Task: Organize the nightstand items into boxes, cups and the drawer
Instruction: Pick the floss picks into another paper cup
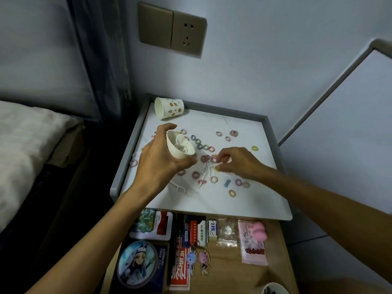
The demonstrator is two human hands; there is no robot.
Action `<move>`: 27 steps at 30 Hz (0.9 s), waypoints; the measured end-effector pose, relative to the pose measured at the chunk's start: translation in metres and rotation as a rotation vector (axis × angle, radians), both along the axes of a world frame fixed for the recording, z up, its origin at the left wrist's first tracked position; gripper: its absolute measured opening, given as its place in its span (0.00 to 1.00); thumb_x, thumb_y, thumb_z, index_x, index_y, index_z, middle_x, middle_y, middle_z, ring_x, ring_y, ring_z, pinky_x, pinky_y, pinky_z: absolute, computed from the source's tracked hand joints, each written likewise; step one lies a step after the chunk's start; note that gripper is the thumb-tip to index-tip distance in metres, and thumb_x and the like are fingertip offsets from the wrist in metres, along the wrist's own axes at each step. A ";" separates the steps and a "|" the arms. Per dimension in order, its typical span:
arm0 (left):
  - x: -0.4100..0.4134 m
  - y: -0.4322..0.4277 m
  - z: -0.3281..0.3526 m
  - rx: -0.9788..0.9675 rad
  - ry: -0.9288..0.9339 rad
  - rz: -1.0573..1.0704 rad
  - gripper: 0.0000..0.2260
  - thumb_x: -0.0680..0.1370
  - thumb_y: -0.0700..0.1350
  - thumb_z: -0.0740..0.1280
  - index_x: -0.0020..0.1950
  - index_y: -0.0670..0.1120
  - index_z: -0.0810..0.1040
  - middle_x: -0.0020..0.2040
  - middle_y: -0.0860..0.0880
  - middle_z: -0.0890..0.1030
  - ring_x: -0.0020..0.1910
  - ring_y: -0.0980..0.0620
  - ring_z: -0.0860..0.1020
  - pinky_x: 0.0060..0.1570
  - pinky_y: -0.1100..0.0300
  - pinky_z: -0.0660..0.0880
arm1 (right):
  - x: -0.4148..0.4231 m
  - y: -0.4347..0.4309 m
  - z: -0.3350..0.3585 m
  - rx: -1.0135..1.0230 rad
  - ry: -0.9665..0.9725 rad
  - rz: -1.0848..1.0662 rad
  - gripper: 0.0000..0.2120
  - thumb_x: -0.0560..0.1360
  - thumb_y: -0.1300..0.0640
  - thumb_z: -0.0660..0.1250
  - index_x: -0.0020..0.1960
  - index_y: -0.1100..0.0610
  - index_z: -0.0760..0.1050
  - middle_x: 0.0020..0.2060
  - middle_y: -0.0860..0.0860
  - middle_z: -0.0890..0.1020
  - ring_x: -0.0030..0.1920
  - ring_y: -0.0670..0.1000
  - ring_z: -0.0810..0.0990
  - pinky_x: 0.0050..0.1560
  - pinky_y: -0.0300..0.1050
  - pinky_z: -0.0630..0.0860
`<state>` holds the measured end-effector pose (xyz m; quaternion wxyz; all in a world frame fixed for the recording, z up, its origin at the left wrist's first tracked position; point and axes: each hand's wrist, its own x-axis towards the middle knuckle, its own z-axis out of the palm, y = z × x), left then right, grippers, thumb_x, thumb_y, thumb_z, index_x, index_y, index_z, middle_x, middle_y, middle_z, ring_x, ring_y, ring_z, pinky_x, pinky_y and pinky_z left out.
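The drawer (233, 262) is nearest, and it is pulled open. In it lie a round picture (137, 264), two little keychains (199, 259), some small boxes (203, 230), a clear bag (227, 232) and a pink packet (253, 245).

Above the drawer is the white table (244, 198). Lots of small hair ties (232, 193) in many colors are spread all over it. A few white floss picks (178, 187) lie among them.

The left hand (161, 158) is up over the left side of the table. Its grip is curled round a white cup (180, 147), which tips toward the camera. White floss picks are inside the cup.

The right hand (235, 162) is low over the middle of the table, just beside the cup. Its fingers and thumb are bent close together right at some floss picks and hair ties. I cannot tell if its grip has hold of one.

Farther back, in the left corner of the table, a dotted cup (168, 108) lies on its side. A bed (25, 145) is off to the left. On the wall behind is a wall socket (188, 36).
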<state>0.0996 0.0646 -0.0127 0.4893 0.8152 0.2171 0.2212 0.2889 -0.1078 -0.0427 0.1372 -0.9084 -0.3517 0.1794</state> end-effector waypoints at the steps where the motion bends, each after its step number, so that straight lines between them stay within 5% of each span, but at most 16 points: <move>1: 0.000 0.000 -0.001 0.010 0.011 -0.002 0.39 0.63 0.50 0.83 0.69 0.55 0.67 0.57 0.53 0.78 0.55 0.47 0.78 0.53 0.45 0.78 | -0.002 -0.001 -0.008 0.019 -0.011 0.002 0.09 0.72 0.51 0.75 0.51 0.50 0.81 0.46 0.47 0.82 0.47 0.47 0.81 0.48 0.43 0.77; 6: 0.003 -0.001 -0.004 0.026 0.033 -0.010 0.39 0.63 0.50 0.83 0.69 0.54 0.67 0.57 0.51 0.79 0.54 0.46 0.78 0.54 0.46 0.78 | -0.002 -0.002 -0.022 0.098 0.032 -0.065 0.05 0.73 0.56 0.74 0.49 0.54 0.81 0.43 0.49 0.83 0.42 0.48 0.81 0.47 0.49 0.81; 12: 0.004 -0.001 -0.003 0.030 0.040 -0.014 0.39 0.63 0.50 0.82 0.69 0.54 0.67 0.57 0.51 0.79 0.54 0.46 0.78 0.54 0.47 0.77 | 0.007 -0.010 -0.010 0.167 0.072 -0.135 0.04 0.74 0.61 0.72 0.46 0.53 0.80 0.40 0.50 0.83 0.41 0.47 0.81 0.41 0.33 0.76; 18: 0.003 0.000 -0.002 0.025 0.044 -0.005 0.39 0.63 0.50 0.82 0.69 0.54 0.67 0.57 0.51 0.79 0.54 0.46 0.78 0.54 0.47 0.78 | 0.008 -0.011 -0.009 0.105 -0.194 -0.160 0.13 0.75 0.59 0.73 0.58 0.54 0.78 0.52 0.47 0.72 0.50 0.46 0.75 0.51 0.36 0.72; 23: 0.002 -0.001 -0.001 0.030 0.047 -0.007 0.39 0.64 0.51 0.82 0.69 0.54 0.67 0.58 0.51 0.79 0.54 0.46 0.78 0.54 0.47 0.78 | -0.021 -0.004 -0.012 -0.109 -0.198 -0.065 0.08 0.75 0.53 0.72 0.47 0.58 0.82 0.43 0.52 0.84 0.41 0.50 0.81 0.48 0.48 0.81; 27: 0.001 -0.002 0.000 0.025 0.044 -0.010 0.38 0.64 0.51 0.82 0.69 0.54 0.67 0.57 0.51 0.79 0.54 0.47 0.78 0.53 0.46 0.79 | -0.024 0.001 -0.019 -0.155 -0.233 -0.135 0.11 0.77 0.54 0.68 0.40 0.59 0.80 0.35 0.53 0.82 0.37 0.53 0.82 0.45 0.50 0.81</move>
